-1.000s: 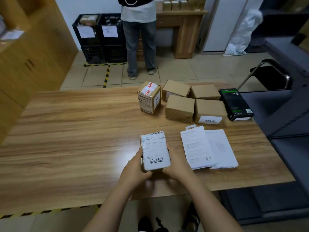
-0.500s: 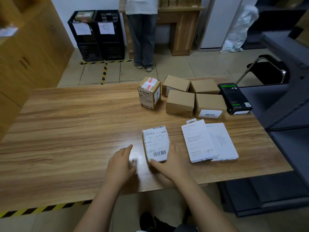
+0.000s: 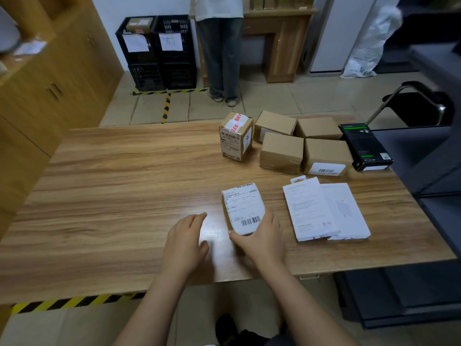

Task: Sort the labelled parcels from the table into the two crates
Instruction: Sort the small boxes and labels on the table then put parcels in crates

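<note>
likely step: pickup of one labelled parcel, label up on the table at 6 o'clock, gripped round the near end by the right hand; left hand relaxed, empty, apart at the parcel's 9 o'clock. next: lift, read label, carry to the two crates at 11 o'clock. brown cartons at 1 o'clock, white packets at 3; standing person beside the crates, perhaps in the way
</note>
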Tool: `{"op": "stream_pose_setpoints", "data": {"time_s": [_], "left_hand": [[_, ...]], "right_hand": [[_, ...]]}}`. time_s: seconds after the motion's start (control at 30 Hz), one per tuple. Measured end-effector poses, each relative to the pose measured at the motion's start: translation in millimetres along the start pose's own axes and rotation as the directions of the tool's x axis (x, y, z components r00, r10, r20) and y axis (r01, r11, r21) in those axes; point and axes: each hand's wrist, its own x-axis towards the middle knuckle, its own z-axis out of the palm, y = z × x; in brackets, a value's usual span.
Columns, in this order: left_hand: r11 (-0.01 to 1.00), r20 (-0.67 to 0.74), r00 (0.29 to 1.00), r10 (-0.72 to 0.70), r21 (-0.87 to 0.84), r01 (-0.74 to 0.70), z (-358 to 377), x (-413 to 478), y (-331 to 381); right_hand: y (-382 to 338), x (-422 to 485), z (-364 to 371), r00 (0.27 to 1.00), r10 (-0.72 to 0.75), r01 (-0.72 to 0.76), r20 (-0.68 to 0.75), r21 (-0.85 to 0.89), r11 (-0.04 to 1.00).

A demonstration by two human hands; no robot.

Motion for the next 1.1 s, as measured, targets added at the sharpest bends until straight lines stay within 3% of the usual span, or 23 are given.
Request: {"op": "stream_pose_setpoints", "data": {"time_s": [0.23, 0.43, 0.6, 0.8, 1.1], "left_hand": [[0.996, -0.223, 0.971, 0.081, -0.004, -0.084, -46, 35, 24], [0.990, -0.407, 0.904, 0.132, 0.009, -0.141, -102, 69, 55], [0.973, -0.524, 0.824, 0.215, 0.046, -0.225, -156, 86, 83], [0.952, -0.609, 0.742, 0.282, 0.082, -0.294, -200, 101, 117], [0.942, -0.659, 0.687, 0.306, 0.107, -0.317, -221, 106, 142]], "right_hand": [[-34, 14, -42, 0.964, -0.168, 0.193, -0.207, 0.108, 0.975], [-82, 29, -98, 0.815, -0.313, 0.435, -0.488, 0.158, 0.886], [-114, 30, -151, 0.640, -0.388, 0.601, -0.663, 0.117, 0.791], [-134, 31, -195, 0.520, -0.440, 0.720, -0.732, 0.098, 0.687], [-139, 31, -228, 0.389, -0.531, 0.769, -0.753, -0.052, 0.637]]}}
